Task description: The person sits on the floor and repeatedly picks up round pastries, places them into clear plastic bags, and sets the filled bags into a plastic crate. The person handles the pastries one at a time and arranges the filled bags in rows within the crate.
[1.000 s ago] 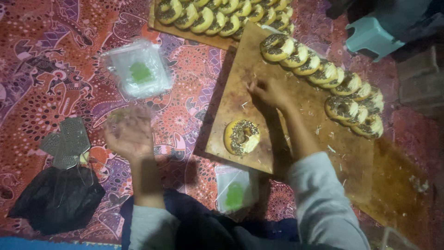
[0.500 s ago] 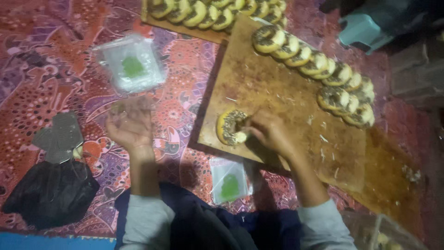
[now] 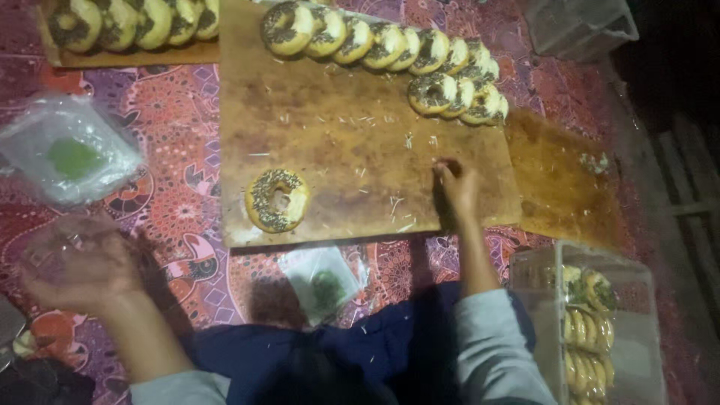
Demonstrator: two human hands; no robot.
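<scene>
The right hand [image 3: 456,187] rests fingertips-down on the bare brown wooden board [image 3: 352,135], well apart from a single ring doughnut with dark sprinkles [image 3: 277,199] near the board's front edge. A row of sprinkled doughnuts [image 3: 390,52] lines the far edge. The left hand [image 3: 79,264] holds a crumpled clear plastic bag [image 3: 45,251] over the red patterned cloth [image 3: 176,150].

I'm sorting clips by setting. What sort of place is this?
Probably a home or small workshop packing doughnuts on the floor: sprinkle-topped doughnuts on a wooden board, a patterned floor cloth, and a clear container of packed ones.
</scene>
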